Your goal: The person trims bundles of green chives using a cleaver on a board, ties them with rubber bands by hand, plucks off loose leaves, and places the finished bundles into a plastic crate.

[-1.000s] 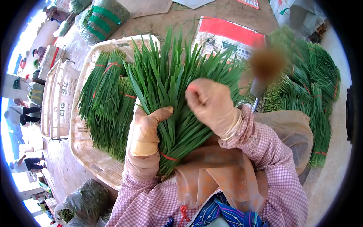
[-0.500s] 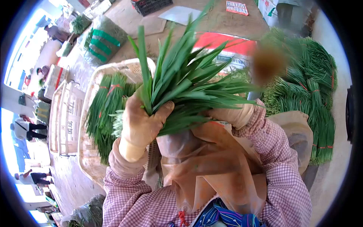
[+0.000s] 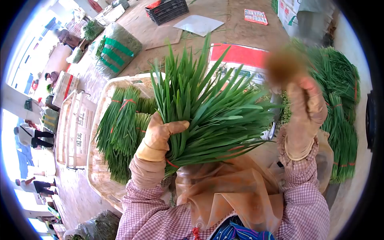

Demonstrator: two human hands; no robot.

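My left hand (image 3: 159, 134), in a pale tan glove, is closed around the lower part of a bunch of garlic chives (image 3: 212, 116). The long green leaves fan out up and to the right. A red band (image 3: 172, 163) shows near the wrist side of the bunch. My right hand (image 3: 307, 102), also gloved, is raised at the right, apart from the bunch. Its fingers look curled together, with a reddish patch near the top; a brown blur partly covers the fingertips, and what they hold cannot be made out.
A cream plastic crate (image 3: 94, 172) holding banded chive bundles (image 3: 124, 132) stands left. More bundles (image 3: 340, 116) are piled at the right. A red-and-white box (image 3: 240, 54) lies ahead, a metal piece (image 3: 273, 130) beside the leaves. A black crate (image 3: 168, 11) sits farther off.
My right hand has left the bunch and moved up and right. The leaves have spread wider in my left hand, which has shifted slightly right and down.
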